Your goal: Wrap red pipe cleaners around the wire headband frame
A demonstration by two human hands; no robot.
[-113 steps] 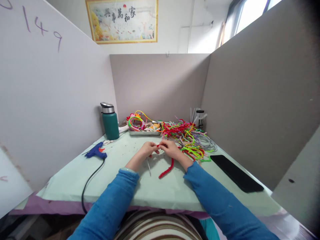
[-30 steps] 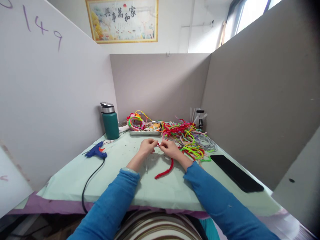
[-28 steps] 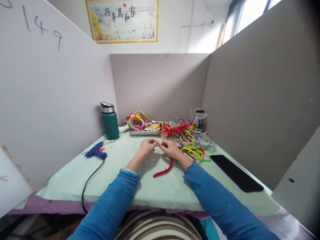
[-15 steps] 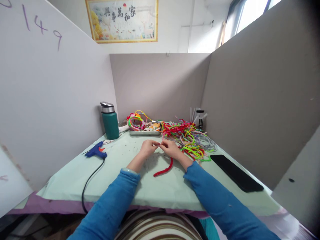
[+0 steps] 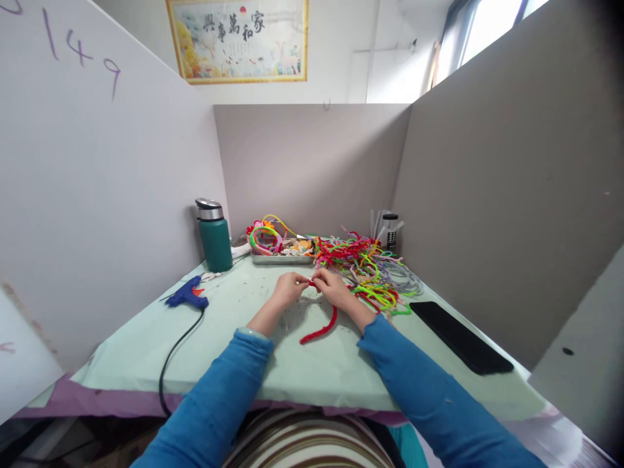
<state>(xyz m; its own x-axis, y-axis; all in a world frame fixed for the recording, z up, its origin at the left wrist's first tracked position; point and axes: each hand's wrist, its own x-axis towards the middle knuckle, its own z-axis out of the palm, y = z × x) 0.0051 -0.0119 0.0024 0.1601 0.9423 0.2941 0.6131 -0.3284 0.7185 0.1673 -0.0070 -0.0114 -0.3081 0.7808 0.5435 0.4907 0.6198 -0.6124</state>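
A red pipe cleaner [image 5: 322, 327] lies curved on the pale green table cover [image 5: 146, 351] at the middle of the desk, its upper end pinched between both hands. The left hand [image 5: 288, 289] and right hand [image 5: 333, 288] meet fingertip to fingertip, each closed on that end. Just behind the right hand sprawls a tangled heap of pipe cleaners [image 5: 370, 266] in many colours, too many to count. One metal tray [image 5: 281, 259] of bright pieces sits behind the hands. At far left stand one green flask [image 5: 214, 236] and one blue glue gun [image 5: 186, 296] with a black cord. One black phone [image 5: 461, 336] lies to the right, one small bottle [image 5: 390, 232] behind the heap.
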